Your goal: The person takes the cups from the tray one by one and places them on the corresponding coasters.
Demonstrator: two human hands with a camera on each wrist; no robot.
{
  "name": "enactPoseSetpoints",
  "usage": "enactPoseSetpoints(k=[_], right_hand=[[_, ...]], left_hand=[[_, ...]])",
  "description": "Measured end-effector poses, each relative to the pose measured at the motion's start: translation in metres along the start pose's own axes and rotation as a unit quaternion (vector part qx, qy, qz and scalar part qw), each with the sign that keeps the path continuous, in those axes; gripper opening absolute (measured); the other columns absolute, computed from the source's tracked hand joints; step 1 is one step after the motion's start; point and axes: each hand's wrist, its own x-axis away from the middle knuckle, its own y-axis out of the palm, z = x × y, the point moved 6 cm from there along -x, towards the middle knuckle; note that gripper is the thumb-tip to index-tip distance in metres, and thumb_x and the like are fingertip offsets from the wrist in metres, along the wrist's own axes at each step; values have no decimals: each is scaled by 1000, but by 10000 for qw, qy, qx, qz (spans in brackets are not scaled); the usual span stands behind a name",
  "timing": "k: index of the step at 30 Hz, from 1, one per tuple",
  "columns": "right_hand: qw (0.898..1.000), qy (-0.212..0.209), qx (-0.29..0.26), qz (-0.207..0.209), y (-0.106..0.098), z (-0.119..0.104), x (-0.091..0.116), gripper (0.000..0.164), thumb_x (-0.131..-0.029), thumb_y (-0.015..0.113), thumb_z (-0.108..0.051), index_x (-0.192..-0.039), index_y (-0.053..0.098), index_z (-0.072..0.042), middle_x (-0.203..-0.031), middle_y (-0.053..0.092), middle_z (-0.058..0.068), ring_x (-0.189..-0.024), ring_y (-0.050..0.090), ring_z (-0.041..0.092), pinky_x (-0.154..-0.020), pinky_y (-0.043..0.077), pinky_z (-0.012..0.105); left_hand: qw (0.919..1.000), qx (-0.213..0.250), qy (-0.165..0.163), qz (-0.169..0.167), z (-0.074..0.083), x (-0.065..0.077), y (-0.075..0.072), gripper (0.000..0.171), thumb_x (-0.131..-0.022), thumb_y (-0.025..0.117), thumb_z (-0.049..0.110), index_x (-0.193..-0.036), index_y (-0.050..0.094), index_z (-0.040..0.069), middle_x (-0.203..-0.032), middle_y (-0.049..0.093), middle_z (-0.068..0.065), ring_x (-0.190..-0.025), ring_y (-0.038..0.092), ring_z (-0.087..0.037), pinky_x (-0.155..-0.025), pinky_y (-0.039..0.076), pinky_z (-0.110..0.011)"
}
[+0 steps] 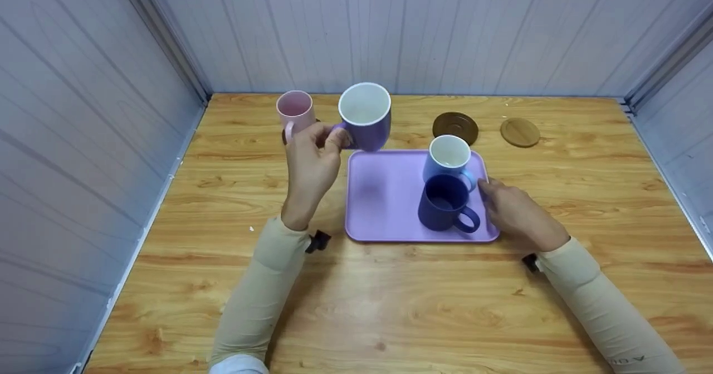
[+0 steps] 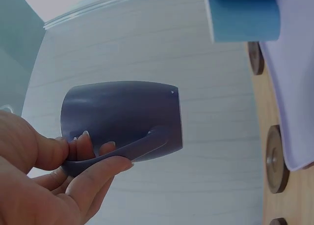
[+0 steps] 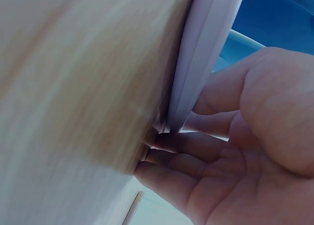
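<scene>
Purple mug (image 1: 374, 134), head view: L grip (image 1: 313, 168) has it by the handle, raised approx. upright at the tray's (image 1: 384, 218) back-left edge. R grip (image 1: 515, 212) is at the tray's R rim, w/ light-blue mug (image 1: 448, 152) & navy mug (image 1: 439, 212) nearby. Best keep the purple mug level, well clear of those two & pink mug (image 1: 303, 119).

L wrist view: fingers (image 2: 100, 176) wrap the handle, tips in the loop; looks secure, so a steady wrist matters more than extra squeeze.

R wrist view: R grip pinches the tray rim, fingertips down by the desk (image 3: 103, 102). Light pressure should do; avoid tipping, esp. w/ mugs aboard.
</scene>
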Motion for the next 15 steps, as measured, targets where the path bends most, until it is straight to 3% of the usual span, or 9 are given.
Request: enactPoseSetpoints(k=[5, 7, 15], right_hand=[[10000, 49, 23, -55, 1, 1, 0, 46, -104, 49, -7, -146, 49, 11, -143, 53, 35, -121, 59, 54, -102, 47, 64], [9999, 44, 38, -89, 1, 1, 0, 46, -104, 49, -7, -147, 48, 11, -143, 53, 36, -121, 59, 54, -102, 47, 64], [9993, 248, -46, -282, 1, 2, 0, 49, -104, 49, -8, -149, 45, 11, -148, 48, 36, -126, 55, 56, -107, 43, 64]], left_hand=[[9995, 2, -49, 319, 6, -13, -3, 12, -97, 71, 10, -93, 78, 2, -80, 73, -5, -71, 61, -13, -77, 45, -26], [9991, 31, -90, 424, 7, -17, -4, 12, -98, 70, 11, -93, 78, 2, -81, 72, -5, -72, 59, -13, -66, 44, -26], [9969, -105, -95, 779, 10, -31, 1, 14, -98, 71, 14, -93, 79, 4, -81, 74, -4, -72, 62, -12, -65, 44, -23]])
